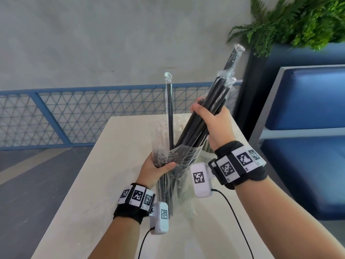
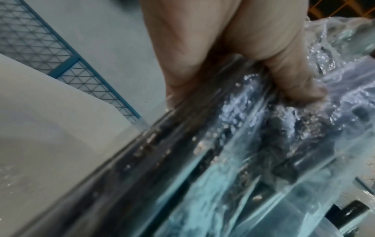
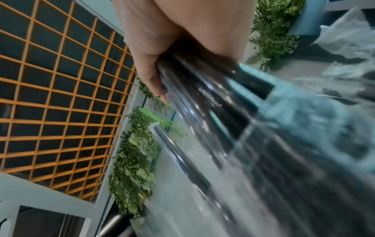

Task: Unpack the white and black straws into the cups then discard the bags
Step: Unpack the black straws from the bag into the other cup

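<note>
My left hand (image 1: 158, 166) grips the lower part of a clear plastic bag (image 1: 184, 159) above the pale table (image 1: 93, 184). My right hand (image 1: 211, 120) is curled round a bundle of black straws (image 1: 196, 128), each in clear wrap, which leans up and to the right out of the bag's mouth. One single black straw (image 1: 170, 113) stands upright in the bag. In the left wrist view, the hand (image 2: 223, 56) squeezes the crinkled bag (image 2: 263, 144). The right wrist view shows the hand (image 3: 172, 32) round the straws (image 3: 213, 104). Pale white straws (image 1: 162, 128) show faintly behind the bag; their container is unclear.
A blue padded bench (image 1: 308, 109) stands close on the right, with a fern planter (image 1: 298, 19) behind it. A blue mesh railing (image 1: 74, 113) runs behind the table. Cables hang from both wrist cameras over the table's near end.
</note>
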